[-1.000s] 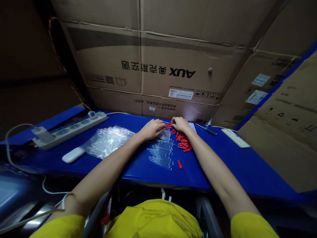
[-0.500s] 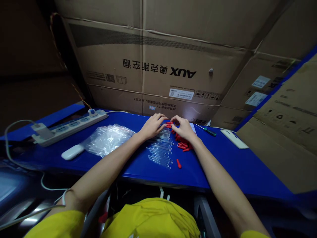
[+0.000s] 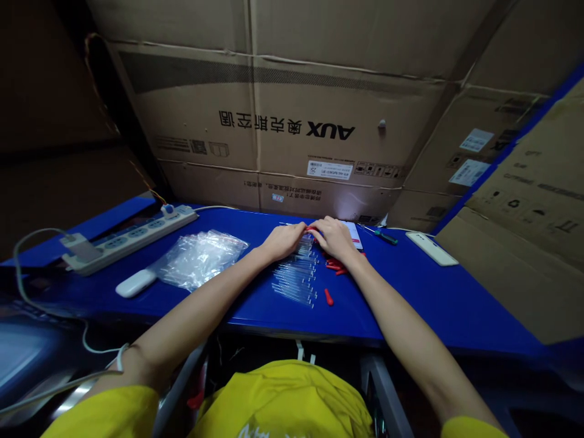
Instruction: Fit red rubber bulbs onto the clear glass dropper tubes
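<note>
My left hand (image 3: 283, 241) is closed in a pinch at the far end of the glass tubes, and what looks like a thin clear glass tube (image 3: 285, 224) sticks out behind its fingers. My right hand (image 3: 336, 237) meets it fingertip to fingertip, pinching a red rubber dropper bulb (image 3: 312, 229). Below both hands lies a row of clear glass tubes (image 3: 294, 283) on the blue table. More red bulbs (image 3: 336, 266) are heaped under my right wrist, partly hidden. One single bulb (image 3: 328, 297) rests apart, nearer the front edge.
Clear plastic bags (image 3: 201, 258) lie left of the tubes, beside a white rounded device (image 3: 135, 283) and a power strip (image 3: 132, 237). Rightward are a phone-like slab (image 3: 353, 233), a green-handled screwdriver (image 3: 385, 237) and a pale flat case (image 3: 431, 249). Cardboard (image 3: 283, 140) walls the back.
My hands have come together at the fingertips around the red bulb. My left fingers have curled closed. The view has shifted slightly.
</note>
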Demonstrator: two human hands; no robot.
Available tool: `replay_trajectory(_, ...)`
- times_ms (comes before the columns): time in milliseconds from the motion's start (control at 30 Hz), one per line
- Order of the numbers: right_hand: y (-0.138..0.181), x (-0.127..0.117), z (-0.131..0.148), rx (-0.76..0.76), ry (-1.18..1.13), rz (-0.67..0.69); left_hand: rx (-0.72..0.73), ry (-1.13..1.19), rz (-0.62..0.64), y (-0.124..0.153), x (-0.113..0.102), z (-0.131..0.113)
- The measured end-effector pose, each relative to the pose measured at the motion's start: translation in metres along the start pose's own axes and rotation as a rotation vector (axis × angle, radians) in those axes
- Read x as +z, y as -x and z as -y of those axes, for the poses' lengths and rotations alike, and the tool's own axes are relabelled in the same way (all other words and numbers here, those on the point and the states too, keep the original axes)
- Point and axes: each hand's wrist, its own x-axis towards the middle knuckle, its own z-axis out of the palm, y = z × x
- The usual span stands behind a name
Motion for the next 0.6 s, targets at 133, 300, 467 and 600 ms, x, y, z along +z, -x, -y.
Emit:
replay_trajectory(133,0.002,-0.002,-0.005,-0.019,0.007,0.02,0.05,-0.037,0.073,0.0,-0.003,0.006)
replay_trajectory(300,0.004,-0.007,-0.014,-0.067,-0.036,0.018,0.101,-0.028,0.08,0.0,-0.008,0.012)
replay_trajectory(467,0.003,-0.015,-0.018,-0.064,-0.075,-0.001,0.114,0.005,0.076,-0.001,-0.013,0.01)
replay_trajectory(600,0.004,-0.02,-0.021,-0.05,-0.098,-0.028,0.123,0.029,0.055,-0.003,-0.014,0.009)
